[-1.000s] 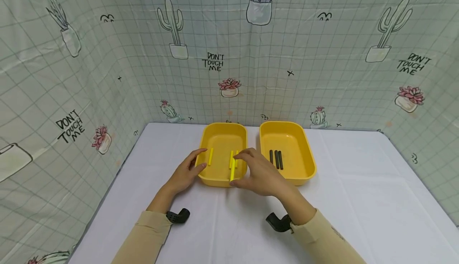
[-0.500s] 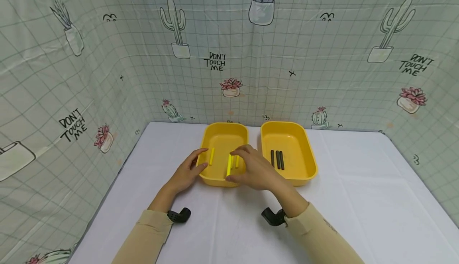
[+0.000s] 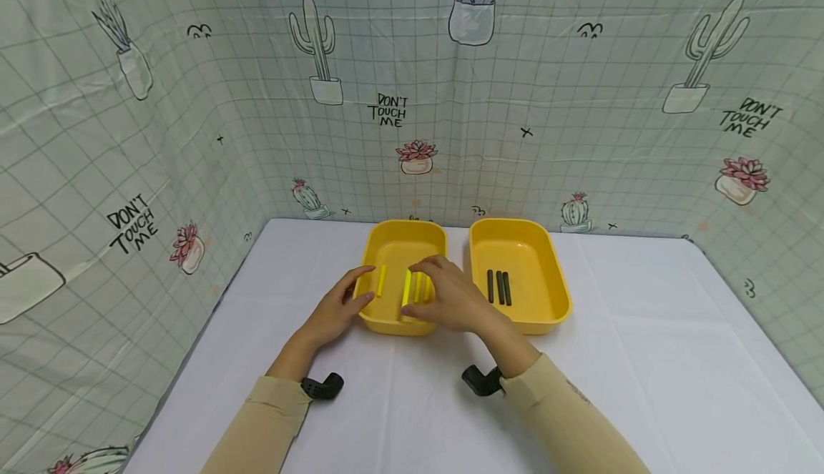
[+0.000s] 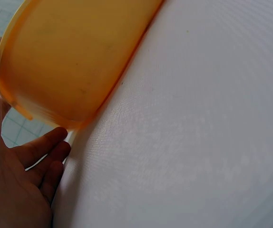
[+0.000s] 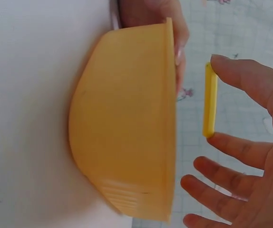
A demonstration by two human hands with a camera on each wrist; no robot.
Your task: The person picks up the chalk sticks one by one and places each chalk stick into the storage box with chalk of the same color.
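Between the thumb and index finger of my right hand point(image 3: 453, 297), a short yellow stick point(image 5: 209, 102) is pinched by its two ends. In the right wrist view it is held above the rim of the left yellow tray point(image 3: 380, 327), the other fingers spread apart. Inside that tray lie more yellow sticks, one stick point(image 3: 382, 281) at the left and a pair point(image 3: 418, 288) beside the held one. My left hand point(image 3: 333, 311) holds the tray's left side, thumb and index finger over the rim. The remaining fingers point(image 4: 43, 147) stay outside, low by the tray's wall.
Right of it stands a second yellow tray point(image 3: 558, 284), with a narrow gap between the two. Three black sticks point(image 3: 499, 288) lie side by side in it. Both trays stand on a white tablecloth point(image 3: 644, 345), before a patterned cloth backdrop point(image 3: 489, 102).
My right hand has moved left and slightly away from me over the left tray, carrying the pinched yellow stick. The pair of sticks beside it now shows more. The left hand keeps its place.
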